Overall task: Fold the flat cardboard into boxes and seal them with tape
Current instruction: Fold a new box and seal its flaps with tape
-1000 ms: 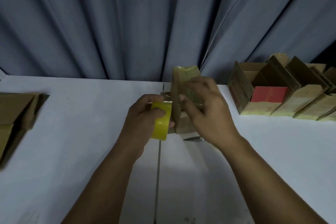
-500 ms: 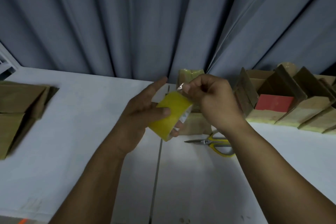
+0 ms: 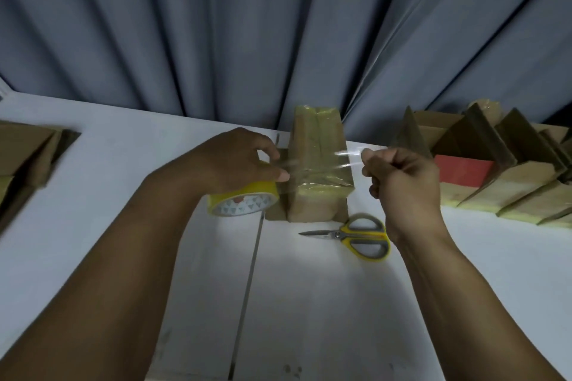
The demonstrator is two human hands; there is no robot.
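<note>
Left hand (image 3: 235, 161) grips the yellow tape roll (image 3: 244, 201) from above, fingers curled over it, thumb near the point where the tape leaves the roll. Right hand (image 3: 399, 182) is closed in a pinch on the free end of the strip of tape (image 3: 343, 158). The strip runs left to right between the two hands, pulled out clear and taut. The box (image 3: 318, 170) stands on the worktop (image 3: 108, 195) between the hands and just beyond the strip; its long axis and its taped seam run away from the person, so the strip crosses it at a right angle. Whether the strip touches the box yet: cannot tell. Judgement: the coming move is to press the strip forward and down onto the box, then cut it. The scissors (image 3: 356, 235) lie on the worktop just under the right wrist, blades pointing left, nearer the right hand. Taped boxes (image 3: 510, 189) sit at far right, flat cardboard (image 3: 24, 158) at far left.
</note>
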